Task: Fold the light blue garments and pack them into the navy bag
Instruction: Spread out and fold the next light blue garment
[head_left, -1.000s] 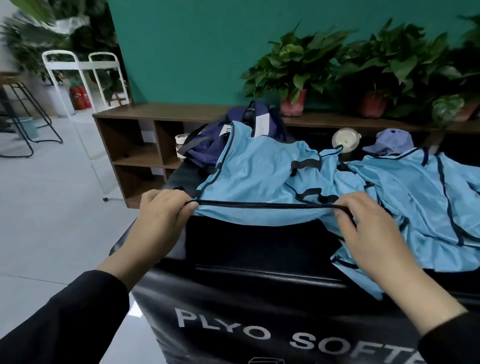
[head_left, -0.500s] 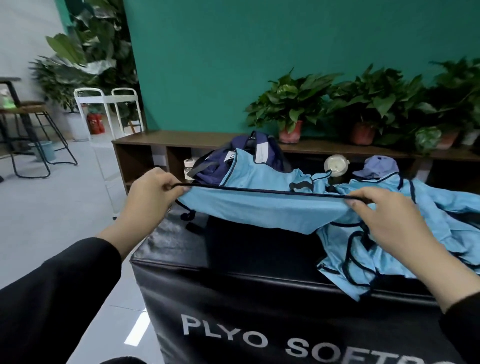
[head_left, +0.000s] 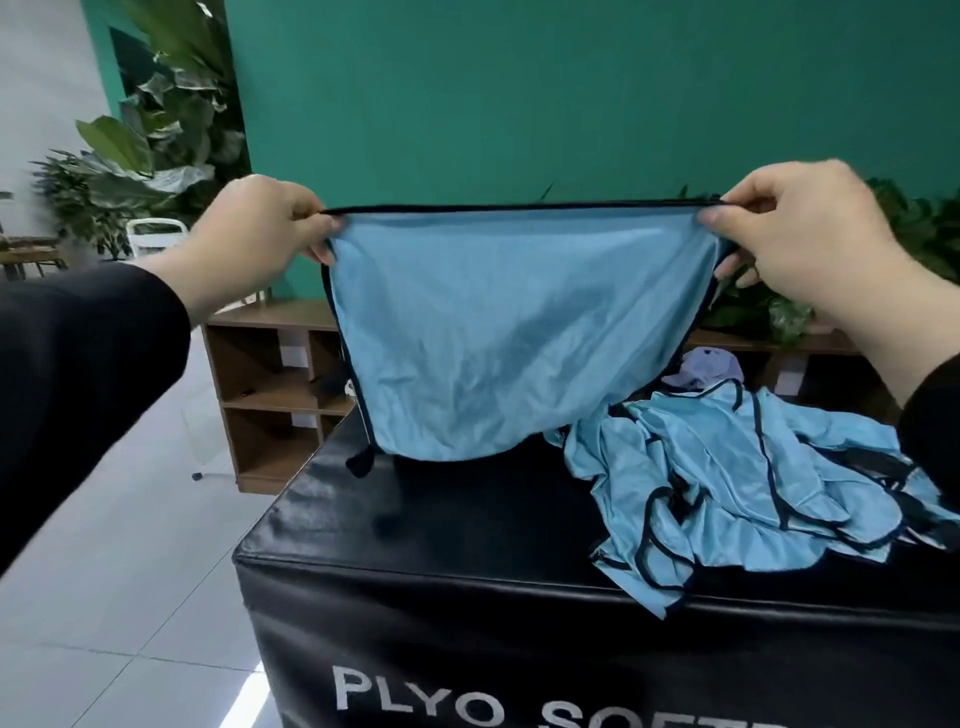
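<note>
Both hands are now holding the light blue garment (head_left: 498, 332) up in the air, well above the black box (head_left: 467, 525); a second ago its hem was lying low over the box's near edge. Left hand (head_left: 254, 234) and right hand (head_left: 795, 228) are each pinching a corner of the dark-trimmed hem, pulling it taut. Lower edge is hanging just over the box's far-left part. Remaining garments (head_left: 753, 478) are lying crumpled along the right side. Navy bag is hidden behind the raised cloth. Judging: shaking out for the first fold; nothing packed yet.
</note>
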